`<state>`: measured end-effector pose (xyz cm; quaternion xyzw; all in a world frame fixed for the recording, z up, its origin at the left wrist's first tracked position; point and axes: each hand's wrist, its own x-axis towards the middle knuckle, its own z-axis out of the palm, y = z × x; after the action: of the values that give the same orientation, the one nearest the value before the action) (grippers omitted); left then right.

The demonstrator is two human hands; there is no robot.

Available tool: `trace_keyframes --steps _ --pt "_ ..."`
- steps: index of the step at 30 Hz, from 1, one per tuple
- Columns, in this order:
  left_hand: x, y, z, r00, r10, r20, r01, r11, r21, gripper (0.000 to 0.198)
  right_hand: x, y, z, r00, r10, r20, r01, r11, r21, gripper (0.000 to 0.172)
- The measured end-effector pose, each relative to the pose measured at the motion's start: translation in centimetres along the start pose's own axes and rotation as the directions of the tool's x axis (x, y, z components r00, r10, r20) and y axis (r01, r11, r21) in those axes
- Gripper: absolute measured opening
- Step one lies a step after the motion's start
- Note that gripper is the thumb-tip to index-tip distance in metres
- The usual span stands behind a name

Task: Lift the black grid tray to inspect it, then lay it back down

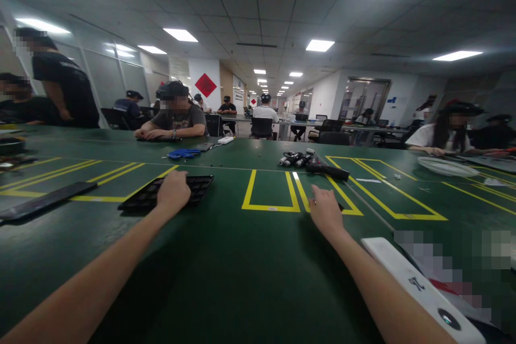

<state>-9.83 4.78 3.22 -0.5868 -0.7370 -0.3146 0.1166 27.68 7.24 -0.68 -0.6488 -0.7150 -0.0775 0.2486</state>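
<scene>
My left hand lies over a black tray divided into small compartments, at the left of the green table. Its fingers curl down toward the tray, and what they pinch, if anything, is hidden. My right hand is over a yellow-taped area right of centre, with the index finger reaching forward and the other fingers bent. A small dark end sticks out at its outer side; the rest is covered by the hand. Beyond it lie a bundle of black and silver parts and a black bar-shaped object.
Yellow tape outlines mark the green table. A long black strip lies left, a blue glove-like item farther back. A white device sits beside my right forearm. A person sits opposite; another sits far right.
</scene>
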Motion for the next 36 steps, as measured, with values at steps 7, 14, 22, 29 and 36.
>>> trace_keyframes --steps 7,14,22,29,36 --pt "-3.5 5.6 6.0 0.855 0.419 0.306 -0.376 0.907 -0.191 0.052 -3.5 -5.6 0.3 0.879 -0.406 0.249 0.313 0.887 0.34 0.045" --pt "-4.8 6.5 6.1 0.833 0.48 0.274 -0.452 0.877 -0.162 0.034 -3.8 -6.0 0.6 0.835 -0.488 0.254 0.361 0.835 0.415 0.045" --pt "-12.2 12.3 0.8 0.495 0.714 0.495 -0.57 0.697 -0.434 0.046 0.0 -0.2 0.2 0.996 0.014 -0.09 0.01 0.966 0.258 0.041" --pt "-9.9 12.3 0.7 0.663 0.613 0.429 -0.551 0.788 -0.274 0.034 0.0 2.1 1.4 0.995 0.087 0.05 -0.082 0.991 -0.109 0.038" --pt "-4.4 7.6 2.8 0.892 0.181 0.415 -0.29 0.932 0.218 0.03 0.0 1.7 1.5 0.987 0.08 0.138 -0.058 0.987 -0.152 0.038"
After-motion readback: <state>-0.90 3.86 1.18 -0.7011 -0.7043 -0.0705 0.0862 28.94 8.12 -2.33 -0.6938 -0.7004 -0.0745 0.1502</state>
